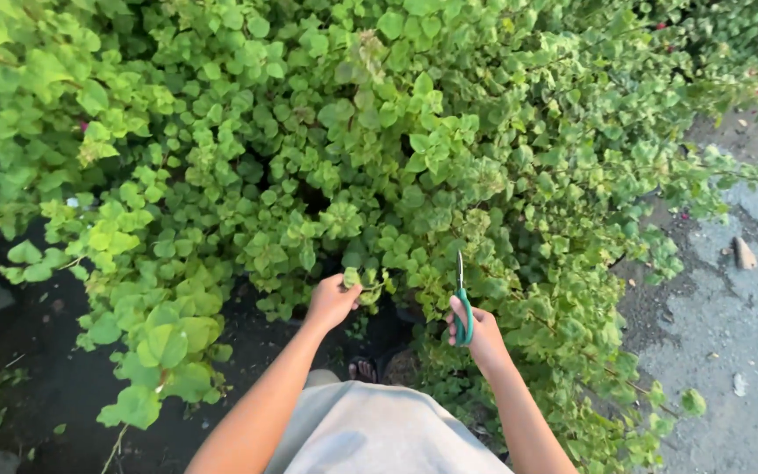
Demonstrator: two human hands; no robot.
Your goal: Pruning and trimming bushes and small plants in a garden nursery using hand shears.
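Observation:
A big leafy green bush (pixel 326 132) fills most of the view. My left hand (pixel 332 301) is closed around a leafy sprig (pixel 363 279) at the bush's near edge. My right hand (pixel 475 329) grips green-handled scissors (pixel 461 303), whose blades point up and look closed, a little to the right of the sprig. The two hands are about a hand's width apart. My foot in a sandal (pixel 363 369) shows below, between my arms.
Dark soil (pixel 54 369) lies on the left under the branches. A cracked grey pavement (pixel 739 325) with a few dry leaves and a small stone (pixel 745 254) runs along the right. Low branches spill over its edge.

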